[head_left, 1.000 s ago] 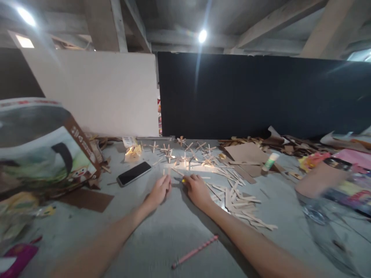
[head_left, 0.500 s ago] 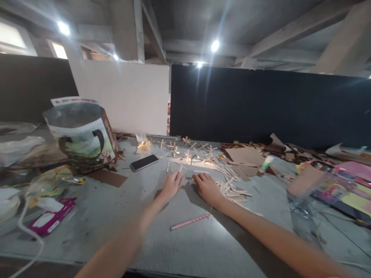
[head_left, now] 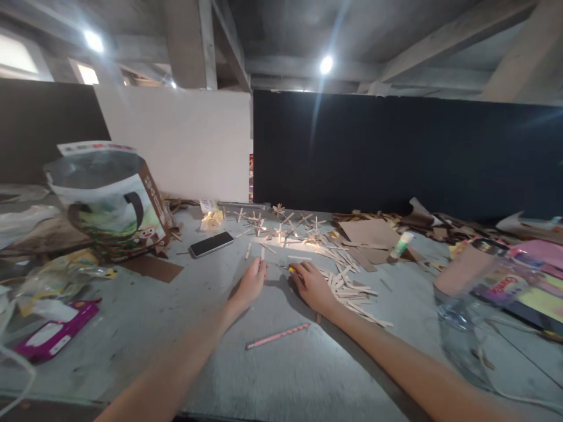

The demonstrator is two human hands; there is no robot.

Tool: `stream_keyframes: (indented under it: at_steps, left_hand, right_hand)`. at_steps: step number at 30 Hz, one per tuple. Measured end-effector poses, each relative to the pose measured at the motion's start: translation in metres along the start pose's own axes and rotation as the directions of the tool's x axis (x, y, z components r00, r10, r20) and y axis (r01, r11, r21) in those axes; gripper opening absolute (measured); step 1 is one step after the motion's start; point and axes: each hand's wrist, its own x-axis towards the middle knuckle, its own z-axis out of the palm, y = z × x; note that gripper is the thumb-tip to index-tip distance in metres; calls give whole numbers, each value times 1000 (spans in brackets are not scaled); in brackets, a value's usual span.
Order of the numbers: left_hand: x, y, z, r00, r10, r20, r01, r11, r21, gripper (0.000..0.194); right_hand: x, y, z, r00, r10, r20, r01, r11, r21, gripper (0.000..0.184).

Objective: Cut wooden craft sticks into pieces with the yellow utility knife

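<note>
Reaching forearms [head_left: 387, 346]: both are stretched forward over the table [head_left: 272, 381], angled inward like a V.
Left hand [head_left: 254, 278]: set thumb side up, fingers curled; a stick [head_left: 263, 253] is pinched at the fingertips and pointed away from the body. Whether its far end is touching the table cannot be told.
Right hand [head_left: 311, 284]: held low, knuckles up, fingers bent; a small yellow tool [head_left: 291, 269] is gripped between thumb and fingertips, its thin end turned toward the left hand. Its kind cannot be made out.
Gap: the hands are kept near each other, not touching.
Bag [head_left: 109, 205]: stood at the left with its top open; the grey lining is shown, the contents are hidden.
Tumbler [head_left: 461, 269]: placed at the right, dark-rimmed; what is held inside cannot be seen.
Purple pack [head_left: 57, 331]: laid flat at the near left, beside crumpled plastic [head_left: 53, 284].
Pile [head_left: 356, 296]: loose sticks are heaped just beside the right hand.
Stars [head_left: 281, 228]: crossed sticks are spread beyond the hands.
Pencil [head_left: 277, 336]: laid between the forearms, nearer the body than the hands.
</note>
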Motion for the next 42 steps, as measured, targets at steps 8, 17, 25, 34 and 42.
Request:
stream_keyframes:
  at_steps: [8, 17, 25, 34, 42]
  left_hand:
    - [1, 0, 3, 995, -37, 89, 39, 999, -19, 44]
    - [-1, 5, 5, 994, -39, 103, 37, 999, 19, 47]
    - [-7, 14, 2, 985, -24, 171, 17, 999, 43, 42]
    - [-12, 24, 3, 977, 90, 191, -113, 987, 111, 39]
    - [-15, 32, 1, 975, 123, 184, -140, 987, 81, 48]
  right_hand:
    - [0, 1, 1, 999, -33, -41, 36, 995, 90, 28]
    - [0, 0, -1, 999, -31, -34, 35, 993, 117, 30]
    - [-2, 1, -2, 984, -158, -77, 170, 968, 184, 33]
    - [-2, 4, -1, 963, -231, -141, 253, 954, 161, 45]
    - [-3, 2, -4, 978, -173, -116, 189, 970, 151, 46]
